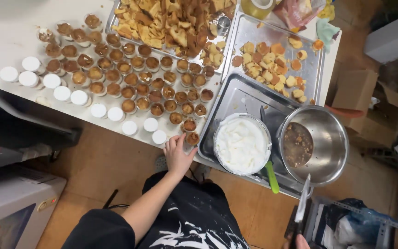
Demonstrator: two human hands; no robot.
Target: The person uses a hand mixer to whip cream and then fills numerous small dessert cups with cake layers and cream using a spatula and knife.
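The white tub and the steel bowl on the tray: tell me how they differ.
The white tub is filled nearly to the rim with white cream; the steel bowl holds only a little brown liquid with crumbs at its bottom. The tub is smaller and white-walled, the bowl larger and shiny metal. A green-handled tool lies beside the tub. Both are round and sit on the same metal tray.

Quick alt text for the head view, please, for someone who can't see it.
Seen from above, the left hand rests at the table edge beside rows of small filled dessert cups, some with white lids. To the right, a steel tray holds a bowl of white cream and a steel pot; the right hand holds a spatula.
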